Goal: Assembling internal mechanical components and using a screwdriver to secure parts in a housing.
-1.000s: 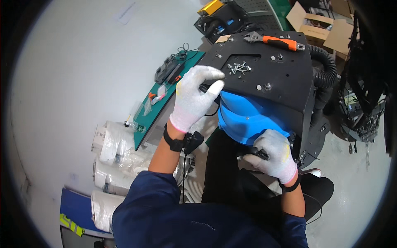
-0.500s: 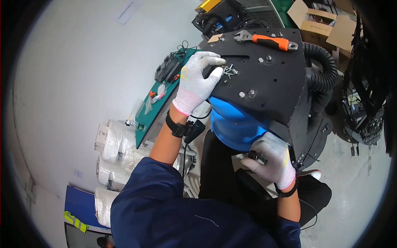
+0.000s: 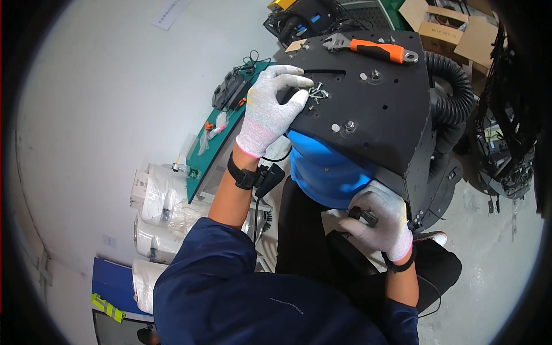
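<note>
My left hand (image 3: 270,106), in a pale glove, rests at the left edge of a black machine cover (image 3: 374,135). Its thumb and fingers are apart, tips beside a small pile of screws (image 3: 317,93); whether they touch any is unclear. Lower right, beside a blue curved panel (image 3: 325,172), my gloved right hand (image 3: 384,218) has its fingers curled. A small black object (image 3: 363,216) shows between its thumb and forefinger, its kind not clear. An orange-handled adjustable wrench (image 3: 376,50) lies across the far part of the cover.
Bolts (image 3: 349,126) stick up from the cover. A ribbed black hose (image 3: 454,86) curves along its right side. Left stands a green-topped table (image 3: 215,141) with a black device (image 3: 230,92). Open cardboard boxes (image 3: 443,34) stand far right, plastic-wrapped rolls (image 3: 161,195) at left.
The view has shifted slightly. My left hand stays by the screw pile with thumb and fingers apart. My right hand keeps its place by the blue panel, turned slightly.
</note>
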`<state>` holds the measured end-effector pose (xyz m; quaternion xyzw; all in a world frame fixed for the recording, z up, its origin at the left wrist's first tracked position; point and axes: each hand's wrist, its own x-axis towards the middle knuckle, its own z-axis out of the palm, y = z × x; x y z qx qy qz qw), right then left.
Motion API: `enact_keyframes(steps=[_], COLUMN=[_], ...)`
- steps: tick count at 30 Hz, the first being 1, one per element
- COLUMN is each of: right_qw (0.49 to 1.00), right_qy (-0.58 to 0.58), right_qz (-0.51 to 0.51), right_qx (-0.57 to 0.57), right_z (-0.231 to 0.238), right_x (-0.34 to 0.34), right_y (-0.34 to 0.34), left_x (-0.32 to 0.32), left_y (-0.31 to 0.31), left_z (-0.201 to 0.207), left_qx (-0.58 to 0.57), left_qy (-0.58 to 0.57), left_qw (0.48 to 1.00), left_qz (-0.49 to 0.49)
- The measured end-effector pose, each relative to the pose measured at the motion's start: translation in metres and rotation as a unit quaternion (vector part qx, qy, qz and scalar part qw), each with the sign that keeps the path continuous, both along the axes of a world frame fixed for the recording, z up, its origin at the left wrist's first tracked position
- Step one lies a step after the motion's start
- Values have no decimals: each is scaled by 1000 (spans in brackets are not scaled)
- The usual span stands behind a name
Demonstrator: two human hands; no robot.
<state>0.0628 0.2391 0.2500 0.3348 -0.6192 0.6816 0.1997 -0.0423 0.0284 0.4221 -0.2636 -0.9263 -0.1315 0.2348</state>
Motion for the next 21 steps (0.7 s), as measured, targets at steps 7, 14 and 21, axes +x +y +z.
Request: enact_keyframes(steps=[7,14,21], right_qw=[1000,1000,999], right_qy=[12,-8,-34], right_qz=[-4,-16,-11], right_qx=[-13,-12,-20], right_z=[-2,-1,-3], right_x=[1,5,5], right_y=[0,-3,-5], left_x=[2,4,31], left_y=[3,-1,-28], left_z=[-5,-9,-16], left_qx=[77,87,258], left_qy=[3,44,169], left_qw=[997,995,950], left_qz=[8,1,-40])
